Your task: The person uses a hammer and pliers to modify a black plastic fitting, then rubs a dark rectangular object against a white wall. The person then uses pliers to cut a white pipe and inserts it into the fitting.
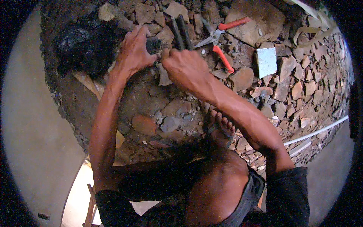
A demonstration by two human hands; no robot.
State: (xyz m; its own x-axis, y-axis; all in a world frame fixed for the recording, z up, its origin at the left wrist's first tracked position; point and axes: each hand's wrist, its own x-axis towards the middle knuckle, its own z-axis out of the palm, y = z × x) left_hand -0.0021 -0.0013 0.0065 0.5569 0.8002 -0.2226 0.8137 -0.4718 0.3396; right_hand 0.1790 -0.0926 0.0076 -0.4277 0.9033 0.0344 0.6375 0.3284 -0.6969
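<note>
My left hand [133, 51] is curled around a small dark block-like piece [153, 45], whose kind I cannot make out. Just right of it, my right hand [186, 67] is closed with its knuckles up; its fingertips point at the dark piece, and anything inside them is hidden. A pair of snips with red handles [223, 56] lies spread on the rubble beyond my right hand. Dark rod-like lengths [182, 33] rest on the stones between the hands and the snips.
A black plastic bag [85, 45] lies at the far left by the wall. Broken stones [287, 68] cover the ground, with a pale rectangular slab [267, 62] among them. A white pipe [319, 131] runs along the right. My bare foot [223, 126] stands below my right forearm.
</note>
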